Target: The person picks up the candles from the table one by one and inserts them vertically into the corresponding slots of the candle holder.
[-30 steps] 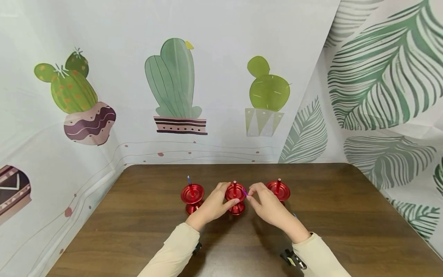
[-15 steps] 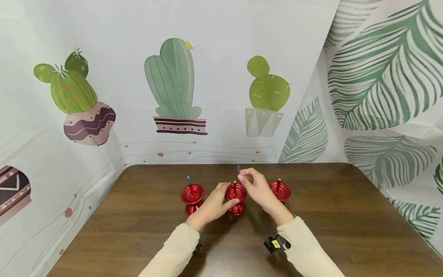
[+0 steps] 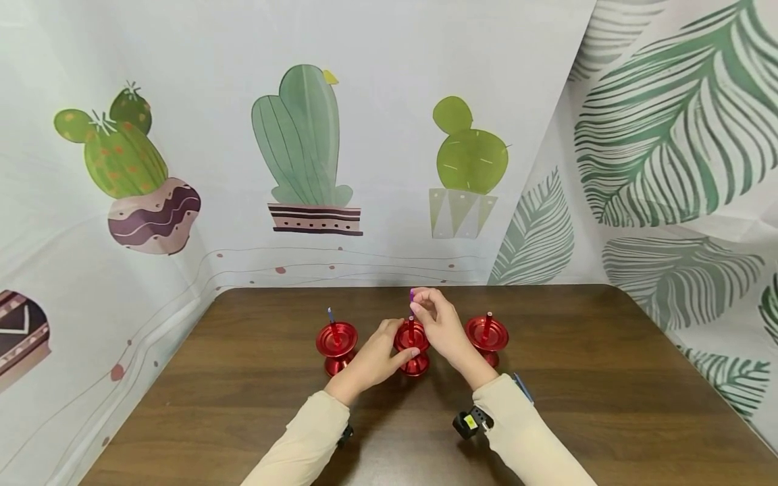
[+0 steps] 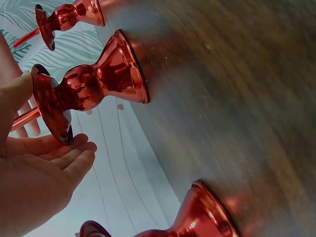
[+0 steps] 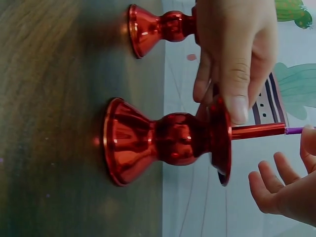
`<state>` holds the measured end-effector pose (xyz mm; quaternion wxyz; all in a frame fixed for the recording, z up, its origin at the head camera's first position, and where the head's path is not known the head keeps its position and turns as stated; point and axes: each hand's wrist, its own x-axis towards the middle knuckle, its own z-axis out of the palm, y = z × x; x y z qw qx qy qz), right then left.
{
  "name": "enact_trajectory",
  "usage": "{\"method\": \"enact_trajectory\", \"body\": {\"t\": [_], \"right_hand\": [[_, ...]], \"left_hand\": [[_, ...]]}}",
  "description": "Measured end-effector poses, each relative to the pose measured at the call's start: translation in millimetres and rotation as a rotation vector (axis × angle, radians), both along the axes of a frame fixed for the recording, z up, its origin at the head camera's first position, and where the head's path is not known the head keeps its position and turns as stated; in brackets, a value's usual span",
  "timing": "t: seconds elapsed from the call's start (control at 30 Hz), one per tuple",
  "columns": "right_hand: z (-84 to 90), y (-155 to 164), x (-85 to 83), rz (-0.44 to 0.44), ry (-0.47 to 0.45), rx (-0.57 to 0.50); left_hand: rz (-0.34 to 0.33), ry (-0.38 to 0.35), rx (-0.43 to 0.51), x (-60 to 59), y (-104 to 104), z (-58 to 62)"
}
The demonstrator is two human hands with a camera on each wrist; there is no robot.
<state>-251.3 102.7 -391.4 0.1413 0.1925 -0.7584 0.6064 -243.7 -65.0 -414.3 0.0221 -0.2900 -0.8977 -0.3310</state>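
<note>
The middle red candle holder (image 3: 415,365) stands upright on the table, with a red tube (image 5: 257,131) rising from its dish. My left hand (image 3: 373,358) grips the dish's rim between thumb and fingers. Above it, my right hand (image 3: 446,336) pinches a thin purple candle (image 5: 294,131) between thumb and index finger. In the right wrist view, the candle's lower end meets the tube's open top, roughly in line with it. The other right-hand fingers spread loosely beside the tube.
A matching red holder on the left (image 3: 337,339) carries a blue candle (image 3: 331,315) in its tube. Another red holder (image 3: 488,334) stands to the right, its tube bare. A thin blue stick (image 3: 523,389) lies by the right sleeve on the brown wooden table (image 3: 608,405).
My right hand has moved up and left, turning the purple candle from slanted beside the dish to upright over the middle tube. The left hand has kept its grip on the rim.
</note>
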Motion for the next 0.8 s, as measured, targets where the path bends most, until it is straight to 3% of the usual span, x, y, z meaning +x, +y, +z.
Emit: {"method": "enact_trajectory", "body": {"t": [0.47, 0.8], "right_hand": [[-10.3, -4.3, -1.1, 0.029, 0.015, -0.013], [-11.6, -5.2, -1.7, -0.025, 0.082, 0.149]], "left_hand": [[-0.012, 0.025, 0.000, -0.6, 0.4, -1.3], [-0.011, 0.038, 0.000, 0.3, 0.8, 0.3]]}}
